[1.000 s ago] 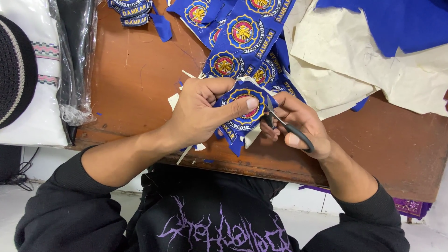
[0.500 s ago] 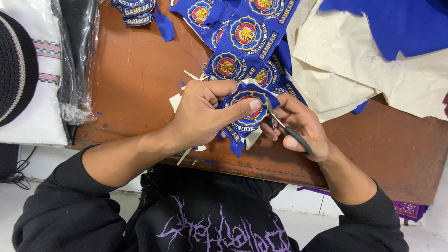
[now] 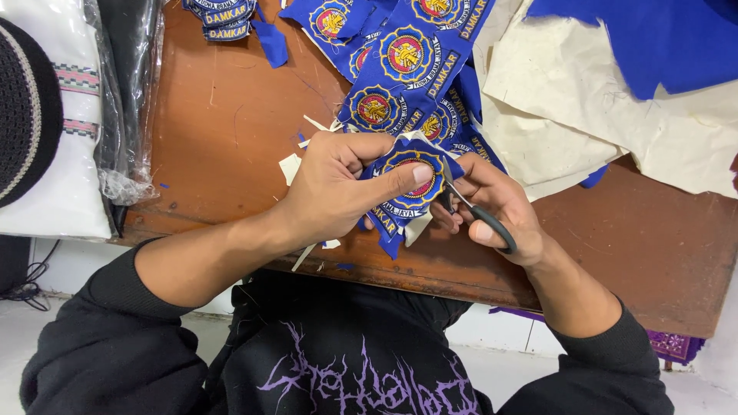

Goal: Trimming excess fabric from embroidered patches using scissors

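Mid-trim atm. Left hand [image 3: 338, 192] pinching blue patch [image 3: 407, 173] over desk edge [image 3: 231, 146], right hand [image 3: 492, 204] gripping scissors [image 3: 473, 207] at its rim. Few cut patches [image 3: 223, 17] stacked top-left, uncut strip [image 3: 400, 61] left imo.

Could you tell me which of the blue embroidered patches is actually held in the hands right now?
The round-crested patch pinched under the left hand thumb, with the scissors in the right hand at its edge. The others lie on the table.
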